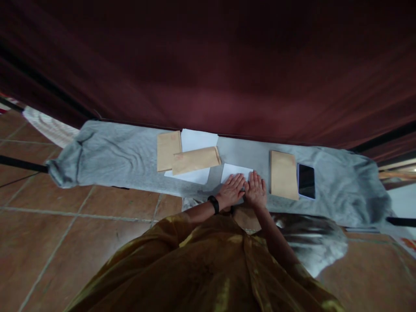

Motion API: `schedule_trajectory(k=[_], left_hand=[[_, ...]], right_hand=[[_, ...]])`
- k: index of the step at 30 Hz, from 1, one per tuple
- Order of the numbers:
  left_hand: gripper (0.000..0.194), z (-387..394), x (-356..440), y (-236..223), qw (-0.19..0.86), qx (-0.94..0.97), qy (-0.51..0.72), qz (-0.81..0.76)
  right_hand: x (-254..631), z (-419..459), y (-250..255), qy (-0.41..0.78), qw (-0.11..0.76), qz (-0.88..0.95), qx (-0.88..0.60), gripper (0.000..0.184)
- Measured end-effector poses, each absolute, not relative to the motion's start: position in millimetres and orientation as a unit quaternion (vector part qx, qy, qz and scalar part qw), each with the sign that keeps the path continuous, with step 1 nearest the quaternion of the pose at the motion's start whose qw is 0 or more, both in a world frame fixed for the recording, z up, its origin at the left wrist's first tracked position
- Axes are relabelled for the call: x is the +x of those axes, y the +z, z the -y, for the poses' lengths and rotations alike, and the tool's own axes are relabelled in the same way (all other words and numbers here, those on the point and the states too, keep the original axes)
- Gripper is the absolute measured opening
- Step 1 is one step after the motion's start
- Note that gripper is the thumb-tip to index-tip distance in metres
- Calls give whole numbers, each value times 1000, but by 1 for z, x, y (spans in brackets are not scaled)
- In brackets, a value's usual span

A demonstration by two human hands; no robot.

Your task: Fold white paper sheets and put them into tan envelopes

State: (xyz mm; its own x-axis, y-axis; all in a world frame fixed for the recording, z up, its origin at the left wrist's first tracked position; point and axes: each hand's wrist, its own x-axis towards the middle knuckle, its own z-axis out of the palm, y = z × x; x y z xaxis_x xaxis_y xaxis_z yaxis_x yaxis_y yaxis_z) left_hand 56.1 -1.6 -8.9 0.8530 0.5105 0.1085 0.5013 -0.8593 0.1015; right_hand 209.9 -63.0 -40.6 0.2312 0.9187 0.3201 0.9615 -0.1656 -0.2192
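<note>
A white sheet of paper [240, 169], which looks folded, lies on the grey cloth in front of me. My left hand [231, 189], with a black band on its wrist, rests flat on the sheet's left part, fingers stretched out. Beside it my right hand [255, 189] lies flat on the right part, fingers also extended. The two hands are close together at the thumbs, and they hide the sheet's near edge. To the left, a brown envelope [196, 160] lies across white paper [198, 139]. It overlaps another brown envelope [167, 149] at its left end.
On the right lie a brown envelope [284, 174] and a dark-screened phone [306, 181]. Grey cloth [113, 151] covers the narrow table. A dark red curtain [208, 86] hangs along the far edge. Below are floor tiles [113, 247] and a shiny silvery thing [308, 238].
</note>
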Motion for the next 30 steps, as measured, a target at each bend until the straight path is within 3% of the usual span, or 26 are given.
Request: schedule_trajectory(k=[16,30], left_hand=[[60,3,60,-17,45,959,89,-266],[54,-5,59,-22,49,947,124,-292]], right_hand=[[209,59,-41,-56,125,592,-794,59],[205,55,-41,-61,185,587,-786,57]])
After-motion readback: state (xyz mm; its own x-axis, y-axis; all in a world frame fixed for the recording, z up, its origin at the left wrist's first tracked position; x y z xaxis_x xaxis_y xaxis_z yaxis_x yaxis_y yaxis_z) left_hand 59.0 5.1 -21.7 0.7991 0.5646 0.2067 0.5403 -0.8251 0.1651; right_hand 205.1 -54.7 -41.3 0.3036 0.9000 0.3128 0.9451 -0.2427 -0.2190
